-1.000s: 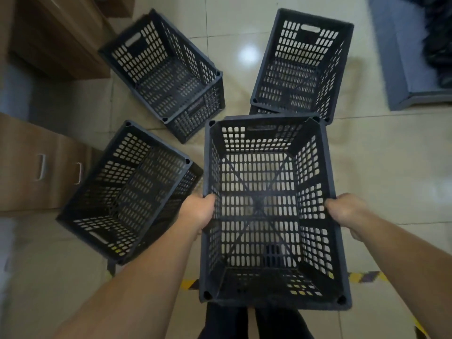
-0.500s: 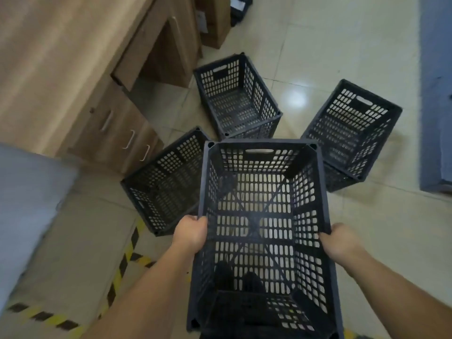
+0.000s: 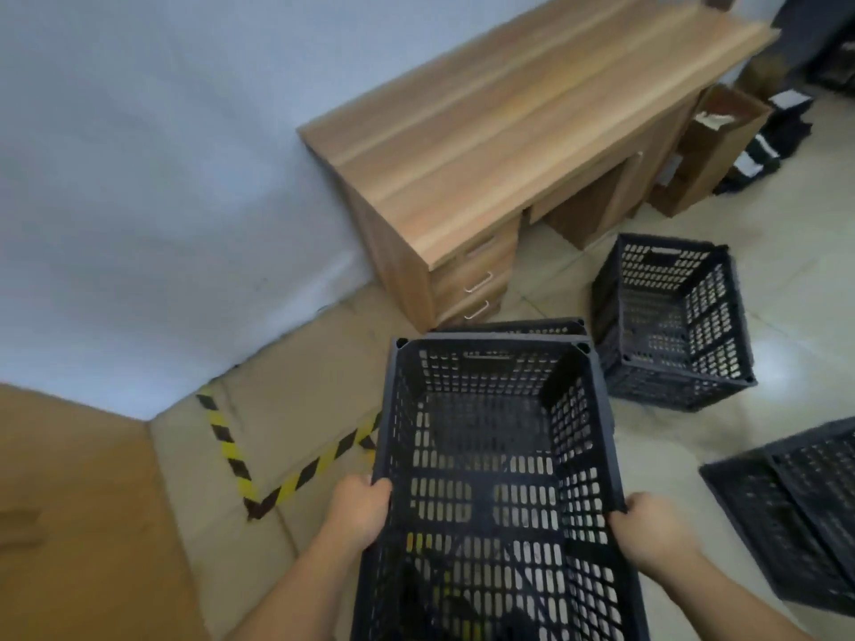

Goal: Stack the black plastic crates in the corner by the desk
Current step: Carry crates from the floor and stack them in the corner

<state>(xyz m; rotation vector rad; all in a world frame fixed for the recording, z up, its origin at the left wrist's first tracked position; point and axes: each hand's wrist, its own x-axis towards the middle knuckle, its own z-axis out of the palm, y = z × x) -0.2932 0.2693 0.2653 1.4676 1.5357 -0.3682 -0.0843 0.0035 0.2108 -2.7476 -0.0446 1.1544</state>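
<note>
I hold a black perforated plastic crate (image 3: 490, 437) in front of me, off the floor, its open top facing up. My left hand (image 3: 358, 508) grips its left rim and my right hand (image 3: 647, 532) grips its right rim. Just behind it, only the top rim of a second crate (image 3: 513, 327) shows. A third crate (image 3: 671, 316) stands on the floor to the right, and a fourth crate (image 3: 796, 511) lies at the right edge. The wooden desk (image 3: 509, 131) stands against the pale wall, with the floor corner (image 3: 277, 409) to its left.
Yellow-and-black hazard tape (image 3: 236, 460) marks the floor in the corner. A brown panel (image 3: 78, 525) fills the lower left. The desk's drawers (image 3: 481, 284) face the crates. A wooden box (image 3: 712, 150) and dark items sit beyond the desk at the top right.
My view has swung left toward the wall and the corner, carrying the held crate along. The floor crates have shifted to the right of the frame, and the desk top is now in full view.
</note>
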